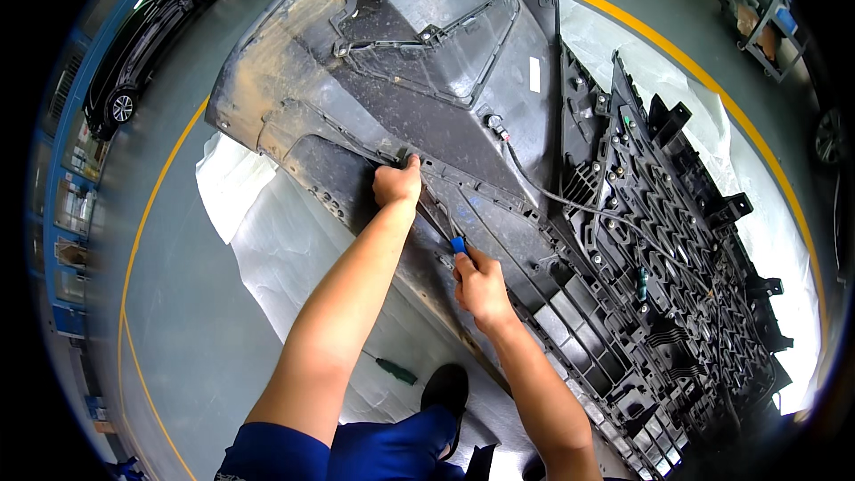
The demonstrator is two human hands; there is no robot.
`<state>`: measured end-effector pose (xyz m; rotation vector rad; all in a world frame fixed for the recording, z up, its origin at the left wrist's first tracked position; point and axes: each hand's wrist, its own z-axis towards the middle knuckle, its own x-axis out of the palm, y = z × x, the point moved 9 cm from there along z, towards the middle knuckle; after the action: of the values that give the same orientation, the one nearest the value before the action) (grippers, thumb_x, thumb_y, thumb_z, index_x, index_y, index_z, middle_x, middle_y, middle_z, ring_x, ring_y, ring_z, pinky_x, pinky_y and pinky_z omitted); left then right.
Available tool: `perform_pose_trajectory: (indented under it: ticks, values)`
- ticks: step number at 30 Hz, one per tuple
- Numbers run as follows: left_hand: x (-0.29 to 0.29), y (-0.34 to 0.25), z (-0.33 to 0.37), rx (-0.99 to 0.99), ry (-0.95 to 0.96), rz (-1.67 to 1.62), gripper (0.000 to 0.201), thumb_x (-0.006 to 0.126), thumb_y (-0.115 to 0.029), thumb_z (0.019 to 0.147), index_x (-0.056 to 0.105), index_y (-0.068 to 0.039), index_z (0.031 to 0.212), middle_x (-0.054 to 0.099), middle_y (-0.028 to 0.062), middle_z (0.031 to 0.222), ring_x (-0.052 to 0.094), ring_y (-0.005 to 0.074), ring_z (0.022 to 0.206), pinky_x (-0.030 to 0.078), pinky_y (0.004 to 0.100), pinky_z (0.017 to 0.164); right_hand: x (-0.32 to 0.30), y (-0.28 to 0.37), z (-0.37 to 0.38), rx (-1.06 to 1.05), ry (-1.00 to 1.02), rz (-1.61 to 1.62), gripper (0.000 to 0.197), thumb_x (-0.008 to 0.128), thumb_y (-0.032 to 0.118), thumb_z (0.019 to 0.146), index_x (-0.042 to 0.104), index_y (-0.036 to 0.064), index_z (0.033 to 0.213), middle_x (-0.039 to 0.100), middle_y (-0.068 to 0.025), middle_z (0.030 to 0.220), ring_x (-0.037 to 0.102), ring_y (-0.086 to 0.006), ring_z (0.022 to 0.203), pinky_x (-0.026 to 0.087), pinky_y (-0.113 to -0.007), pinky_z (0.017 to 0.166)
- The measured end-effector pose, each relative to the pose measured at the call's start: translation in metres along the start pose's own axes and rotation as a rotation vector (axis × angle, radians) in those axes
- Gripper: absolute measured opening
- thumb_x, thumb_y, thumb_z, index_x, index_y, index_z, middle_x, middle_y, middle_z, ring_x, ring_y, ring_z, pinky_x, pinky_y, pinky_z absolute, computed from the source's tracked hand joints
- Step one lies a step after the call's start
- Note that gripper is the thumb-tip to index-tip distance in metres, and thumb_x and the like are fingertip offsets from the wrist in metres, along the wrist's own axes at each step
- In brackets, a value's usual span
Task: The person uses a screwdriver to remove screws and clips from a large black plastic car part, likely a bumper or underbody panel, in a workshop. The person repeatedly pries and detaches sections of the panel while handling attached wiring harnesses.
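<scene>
A large black car bumper [396,98], dusty brown at its far left end, lies with its ribbed inner side up and fills the middle of the view. My left hand [398,183] is closed on a raised edge strip of the bumper, thumb on top; its fingertips are partly hidden. Nearer and to the right, my right hand [481,285] grips a blue-handled tool [459,245]. A thin metal part of that tool reaches up toward the strip between my hands. Its tip is too small to make out, so I cannot tell the tool's exact kind.
A meshed black grille [659,223] with brackets joins the bumper at right, with a cable [570,201] across it. A teal-handled tool [642,283] lies on it. White sheeting [267,249] is underneath. A green-handled screwdriver [396,371] lies by my shoe [445,392]. Beyond stand a black car [147,44] and a cart [761,27].
</scene>
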<state>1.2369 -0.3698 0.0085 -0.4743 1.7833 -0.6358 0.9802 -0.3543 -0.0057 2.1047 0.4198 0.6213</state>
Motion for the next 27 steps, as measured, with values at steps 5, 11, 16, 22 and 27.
perform_pose_trajectory:
  ticks: [5, 11, 16, 22, 27]
  values:
    - [-0.013, 0.001, 0.004, 0.012, -0.028, 0.101, 0.064, 0.077, -0.057, 0.087, 0.076, 0.005, 0.103, 0.074, 0.0275, 0.113, 0.071, 0.0427, 0.11, 0.057, 0.0485, 0.097, 0.002, 0.009, 0.007, 0.101, 0.026, -0.132, 0.029, 0.054, 0.022, 0.106, 0.057, -0.0006, 0.089, 0.05, -0.0033, 0.069, 0.044, -0.0118, 0.047, 0.03, -0.033, 0.041]
    - [-0.014, -0.007, -0.002, 0.043, -0.015, 0.135, 0.059, 0.074, -0.056, 0.089, 0.077, 0.001, 0.103, 0.075, 0.0269, 0.112, 0.072, 0.044, 0.108, 0.058, 0.0501, 0.097, 0.003, -0.012, 0.022, -0.053, -0.097, -0.231, 0.031, 0.058, 0.02, 0.1, 0.065, -0.0091, 0.096, 0.064, -0.0201, 0.07, 0.063, -0.0258, 0.06, 0.047, -0.043, 0.06]
    - [-0.015, -0.004, -0.001, 0.05, -0.005, 0.191, 0.06, 0.073, -0.058, 0.089, 0.077, 0.001, 0.104, 0.074, 0.0274, 0.113, 0.071, 0.0444, 0.109, 0.058, 0.0504, 0.097, 0.009, 0.01, 0.01, -0.161, -0.174, -0.608, 0.038, 0.058, 0.023, 0.099, 0.064, -0.0113, 0.115, 0.068, -0.0374, 0.088, 0.073, -0.0471, 0.091, 0.056, -0.051, 0.081]
    - [-0.015, -0.01, -0.004, 0.093, -0.03, 0.209, 0.063, 0.073, -0.059, 0.088, 0.077, 0.003, 0.1, 0.074, 0.0277, 0.111, 0.072, 0.0446, 0.107, 0.058, 0.0505, 0.097, 0.029, 0.004, -0.006, -0.076, -0.172, -1.029, 0.06, 0.047, 0.032, 0.106, 0.04, -0.004, 0.153, 0.074, -0.0308, 0.096, 0.074, -0.0495, 0.087, 0.06, -0.057, 0.08]
    - [-0.018, -0.006, 0.001, 0.102, -0.02, 0.226, 0.06, 0.071, -0.056, 0.09, 0.077, 0.003, 0.101, 0.075, 0.0266, 0.111, 0.072, 0.0444, 0.108, 0.057, 0.0503, 0.098, 0.034, 0.005, -0.007, -0.135, -0.178, -1.109, 0.059, 0.048, 0.033, 0.107, 0.042, -0.0036, 0.153, 0.075, -0.0304, 0.095, 0.074, -0.0492, 0.087, 0.06, -0.056, 0.078]
